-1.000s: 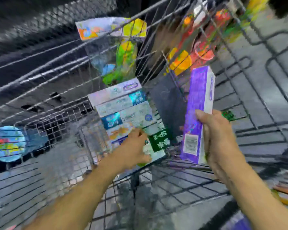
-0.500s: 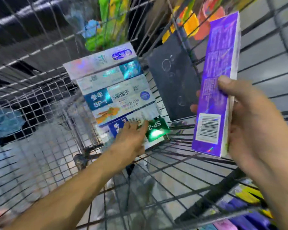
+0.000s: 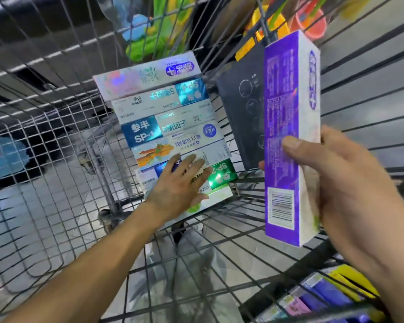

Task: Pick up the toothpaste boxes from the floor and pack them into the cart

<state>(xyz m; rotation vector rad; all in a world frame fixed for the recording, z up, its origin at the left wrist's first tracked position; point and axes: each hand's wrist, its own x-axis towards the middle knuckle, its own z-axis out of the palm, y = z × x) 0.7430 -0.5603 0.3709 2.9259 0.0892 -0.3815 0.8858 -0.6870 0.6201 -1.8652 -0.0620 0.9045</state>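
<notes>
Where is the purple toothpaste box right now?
In the head view's right side, the purple toothpaste box is held upright in the right hand, beside the dark box.

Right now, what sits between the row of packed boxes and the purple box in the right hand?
A dark box leaning against the cart wires, seen in the head view.

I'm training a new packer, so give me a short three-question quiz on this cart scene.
1. True or false: the right hand grips the purple box.
2. What does the left hand rest on? A) the boxes packed in the cart B) the dark box C) the floor
3. Fill in: the purple box is held with its barcode end ____.

Key: 1 true; 2 A; 3 down
</notes>
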